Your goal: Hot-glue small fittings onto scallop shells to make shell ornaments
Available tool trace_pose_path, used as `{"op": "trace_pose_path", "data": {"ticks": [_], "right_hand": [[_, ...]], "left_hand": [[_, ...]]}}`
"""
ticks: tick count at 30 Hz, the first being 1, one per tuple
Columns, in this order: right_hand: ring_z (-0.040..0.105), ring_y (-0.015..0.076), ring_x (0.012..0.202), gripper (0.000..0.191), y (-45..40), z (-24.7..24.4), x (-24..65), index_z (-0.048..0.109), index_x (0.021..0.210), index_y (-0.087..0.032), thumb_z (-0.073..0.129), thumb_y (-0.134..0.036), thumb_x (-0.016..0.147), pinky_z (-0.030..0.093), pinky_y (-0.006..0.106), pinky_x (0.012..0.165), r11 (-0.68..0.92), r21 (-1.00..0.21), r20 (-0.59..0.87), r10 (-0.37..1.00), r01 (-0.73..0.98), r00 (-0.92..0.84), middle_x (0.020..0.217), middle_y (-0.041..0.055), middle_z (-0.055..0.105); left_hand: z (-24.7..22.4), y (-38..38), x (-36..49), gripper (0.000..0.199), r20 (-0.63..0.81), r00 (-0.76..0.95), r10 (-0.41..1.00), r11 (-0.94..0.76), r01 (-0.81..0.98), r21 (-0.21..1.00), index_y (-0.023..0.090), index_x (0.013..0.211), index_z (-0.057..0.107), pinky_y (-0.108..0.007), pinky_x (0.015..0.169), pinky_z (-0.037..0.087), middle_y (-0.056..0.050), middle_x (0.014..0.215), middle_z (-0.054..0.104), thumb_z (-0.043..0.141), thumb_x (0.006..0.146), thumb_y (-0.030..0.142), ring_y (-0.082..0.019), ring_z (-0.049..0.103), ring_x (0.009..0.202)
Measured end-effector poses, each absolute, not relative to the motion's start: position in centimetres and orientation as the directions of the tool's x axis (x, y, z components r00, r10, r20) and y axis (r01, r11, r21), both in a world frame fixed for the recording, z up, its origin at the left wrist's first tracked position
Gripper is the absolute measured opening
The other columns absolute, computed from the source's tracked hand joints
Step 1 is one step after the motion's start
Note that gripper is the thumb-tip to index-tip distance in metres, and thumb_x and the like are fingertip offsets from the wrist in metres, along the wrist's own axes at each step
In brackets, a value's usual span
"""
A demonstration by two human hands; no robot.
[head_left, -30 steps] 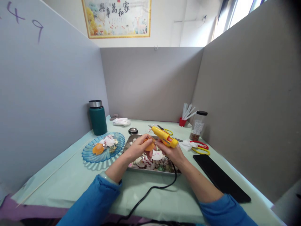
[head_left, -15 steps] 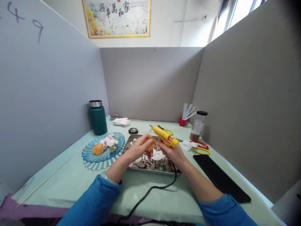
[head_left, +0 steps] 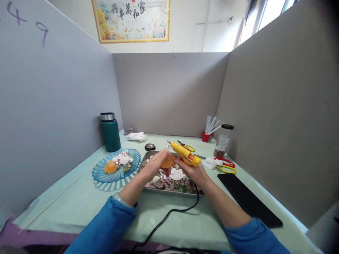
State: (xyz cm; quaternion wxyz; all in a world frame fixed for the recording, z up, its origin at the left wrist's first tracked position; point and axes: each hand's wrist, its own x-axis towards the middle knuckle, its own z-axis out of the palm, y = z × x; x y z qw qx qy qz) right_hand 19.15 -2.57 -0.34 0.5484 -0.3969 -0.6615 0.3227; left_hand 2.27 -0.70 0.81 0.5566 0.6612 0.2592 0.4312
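My left hand is closed around an orange shell, held above a metal tray full of shells and beads. A yellow hot glue gun rests in my right hand, its nozzle pointing up and to the left past the orange shell. The right fingertips come close to the shell's right edge; whether they touch it I cannot tell. From the glue gun a black cord runs down to the table's front edge.
On the left are a blue scalloped plate with shells and a green bottle. To the right are scissors, a clear jar, glue sticks in a red cup and a black slab. Grey partitions enclose the table.
My left hand has turned, its fingers shifting behind the orange shell, which now shows a different face. The glue gun has moved very slightly left.
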Motion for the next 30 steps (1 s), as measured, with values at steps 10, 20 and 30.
{"op": "trace_pose_path", "data": {"ticks": [10, 20, 30], "right_hand": [[0.039, 0.0079, 0.042, 0.022, -2.8, -0.1, 19.1, 0.058, 0.065, -0.017, 0.063, -0.037, 0.073, 0.033, 0.022, 0.043, 0.482, -0.861, 0.475, 0.876, 0.162, -0.081, 0.047, -0.0060, 0.044], [0.037, 0.0082, 0.044, 0.026, -2.5, -0.3, 19.1, 0.057, 0.069, -0.017, 0.063, -0.041, 0.073, 0.031, 0.022, 0.043, 0.451, -0.881, 0.450, 0.892, 0.146, -0.039, 0.047, -0.0057, 0.044], [0.046, 0.0110, 0.052, 0.027, -1.4, -2.0, 19.1, 0.061, 0.079, -0.016, 0.063, -0.043, 0.076, 0.038, 0.023, 0.048, 0.535, -0.799, 0.550, 0.835, 0.273, -0.026, 0.059, -0.0021, 0.053]], "left_hand": [[0.5, -0.5, 2.1, 0.042, 0.315, 0.496, 0.809, -0.286, -0.136, 0.948, 0.016, 0.083, 0.051, -0.023, 0.043, 0.044, -0.004, 0.068, 0.065, 0.040, 0.086, 0.057, -0.012, 0.056, 0.044], [0.5, -0.7, 2.3, 0.034, 0.246, 0.519, 0.819, -0.194, -0.154, 0.969, 0.017, 0.093, 0.049, -0.024, 0.042, 0.046, -0.004, 0.080, 0.061, 0.048, 0.085, 0.050, -0.014, 0.060, 0.056], [0.2, 0.5, 2.1, 0.024, 0.266, 0.353, 0.897, -0.196, -0.222, 0.955, 0.016, 0.093, 0.046, -0.025, 0.042, 0.050, -0.004, 0.075, 0.063, 0.056, 0.082, 0.035, -0.014, 0.061, 0.053]]}}
